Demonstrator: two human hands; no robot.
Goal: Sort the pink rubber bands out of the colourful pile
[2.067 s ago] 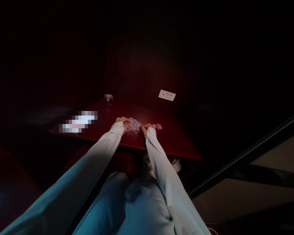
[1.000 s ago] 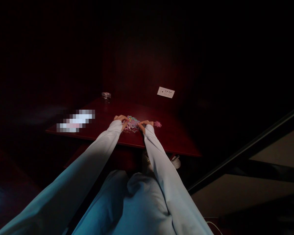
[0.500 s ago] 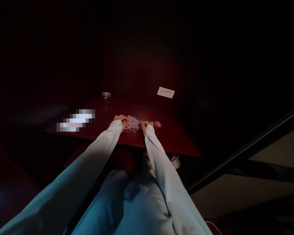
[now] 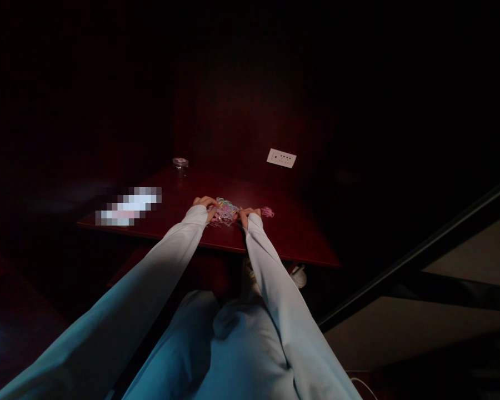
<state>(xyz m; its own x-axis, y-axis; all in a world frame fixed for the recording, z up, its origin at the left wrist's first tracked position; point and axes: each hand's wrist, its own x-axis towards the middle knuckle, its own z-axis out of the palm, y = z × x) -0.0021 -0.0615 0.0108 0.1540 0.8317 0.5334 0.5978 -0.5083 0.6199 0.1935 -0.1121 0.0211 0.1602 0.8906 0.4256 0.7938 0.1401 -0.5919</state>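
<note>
- right hand has shifted its fingertips slightly since half a second ago; left hand looks unmoved, rest of the scene about the same.
- pile of coloured strands sits on the dark red surface, between the two hands, touching both; mostly pink, with some green and yellow.
- left hand: fingers bent onto the pile's left edge; i can't tell if it grips a strand or just rests.
- right hand: fingertips drawn close together at the pile's right edge; could be a pinch on a strand, too small on my feed to confirm.
- small pink bundle lies just beyond the right hand, apart from the main pile.
- step in hand, my read: picking through the pile by fingertip.
- next move, i'd judge, calls for a light pinch on one strand, left hand steadying the rest; tangling is the risk.
- containers: i see one clear lidded jar at the far left; can't make out any contents.
</note>
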